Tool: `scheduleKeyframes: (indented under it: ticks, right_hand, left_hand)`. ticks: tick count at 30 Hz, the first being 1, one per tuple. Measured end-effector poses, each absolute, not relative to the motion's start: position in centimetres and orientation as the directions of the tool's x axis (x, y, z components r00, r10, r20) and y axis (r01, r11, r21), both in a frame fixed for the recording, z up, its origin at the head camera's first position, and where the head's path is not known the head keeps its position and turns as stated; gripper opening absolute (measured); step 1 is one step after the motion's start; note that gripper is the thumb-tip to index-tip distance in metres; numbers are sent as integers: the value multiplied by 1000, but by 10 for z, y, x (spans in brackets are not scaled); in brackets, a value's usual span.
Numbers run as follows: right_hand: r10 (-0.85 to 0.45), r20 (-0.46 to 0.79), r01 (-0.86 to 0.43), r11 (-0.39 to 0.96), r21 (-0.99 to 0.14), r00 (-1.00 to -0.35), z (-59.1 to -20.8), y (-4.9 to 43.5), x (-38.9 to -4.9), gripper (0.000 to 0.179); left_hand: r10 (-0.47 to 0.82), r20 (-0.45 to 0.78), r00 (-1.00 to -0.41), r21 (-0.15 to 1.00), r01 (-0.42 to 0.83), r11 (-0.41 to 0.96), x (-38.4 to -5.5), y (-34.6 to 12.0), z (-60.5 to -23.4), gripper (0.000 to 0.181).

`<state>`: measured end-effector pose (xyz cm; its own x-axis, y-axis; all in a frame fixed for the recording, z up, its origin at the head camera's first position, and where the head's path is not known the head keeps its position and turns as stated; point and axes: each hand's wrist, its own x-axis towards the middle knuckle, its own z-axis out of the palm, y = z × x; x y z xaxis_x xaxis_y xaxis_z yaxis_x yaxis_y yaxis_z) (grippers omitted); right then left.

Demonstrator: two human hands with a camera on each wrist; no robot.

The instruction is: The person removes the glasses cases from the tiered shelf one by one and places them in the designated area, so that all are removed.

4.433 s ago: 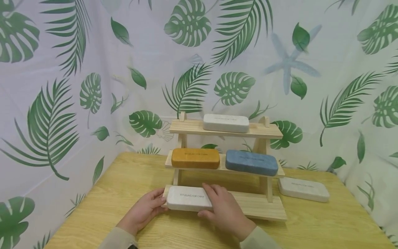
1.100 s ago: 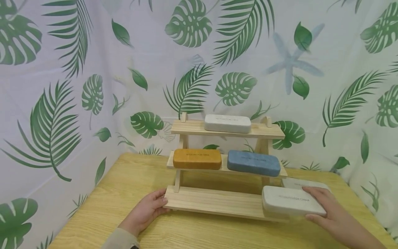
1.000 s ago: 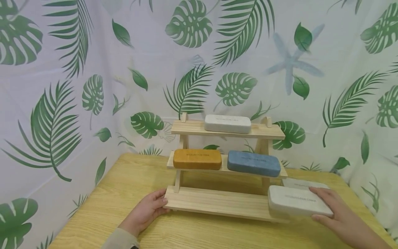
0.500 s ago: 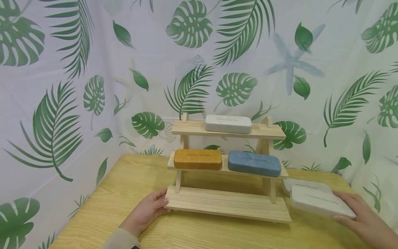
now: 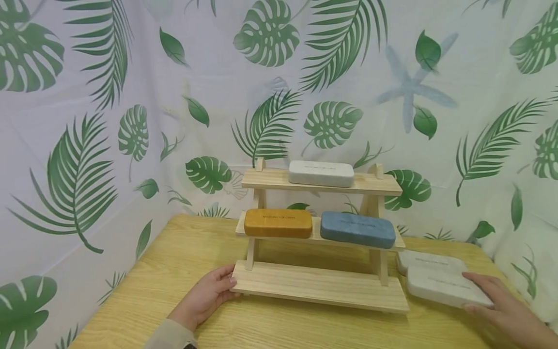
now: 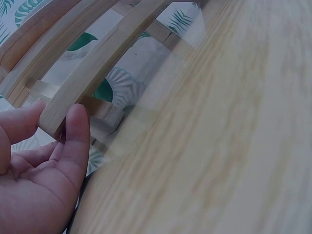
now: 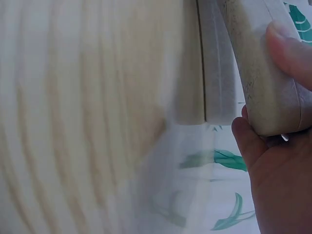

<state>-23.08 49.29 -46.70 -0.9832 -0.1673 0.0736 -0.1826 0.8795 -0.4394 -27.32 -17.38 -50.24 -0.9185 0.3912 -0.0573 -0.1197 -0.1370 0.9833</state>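
Note:
My right hand grips the right end of a white glasses case, thumb on one side and fingers on the other. This case is just in front of a second white glasses case on the table, right of a three-tier wooden display rack. In the right wrist view the held glasses case is tilted, with a gap to the other case. My left hand pinches the left end of the rack's bottom shelf; the left wrist view shows the thumb and fingers around the shelf end.
An orange glasses case and a blue glasses case lie on the middle shelf. Another white glasses case lies on the top shelf. Behind the wooden table hangs a leaf-patterned cloth.
My right hand has taken the white glasses case off the bottom shelf, carried it right past the rack and lowered it beside the other white case. My left hand stays on the shelf end.

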Motion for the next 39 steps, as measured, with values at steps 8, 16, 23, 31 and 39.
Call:
scheduleKeyframes:
  ticks: [8,16,23,31,39]
  right_hand:
    - [-164,0,-144,868,-475,-986,-473,490,-237,83]
    - [-192,42,-191,879,-436,-980,-481,493,-243,88]
    - [-162,69,-176,900,-399,-984,-482,495,-248,81]
    - [-152,61,-164,915,-369,-986,-481,493,-253,76]
    - [-141,62,-154,922,-356,-988,-480,491,-260,76]
  left_hand:
    - [404,-49,-913,983,-115,-141,-274,-173,-502,65]
    - [413,-38,-910,984,-106,-143,-273,-174,-502,65]
    - [423,-47,-905,985,-114,-133,-273,-173,-500,64]
    - [417,-53,-907,984,-117,-131,-273,-173,-498,63]
    - [407,-56,-912,984,-118,-130,-273,-175,-501,64]
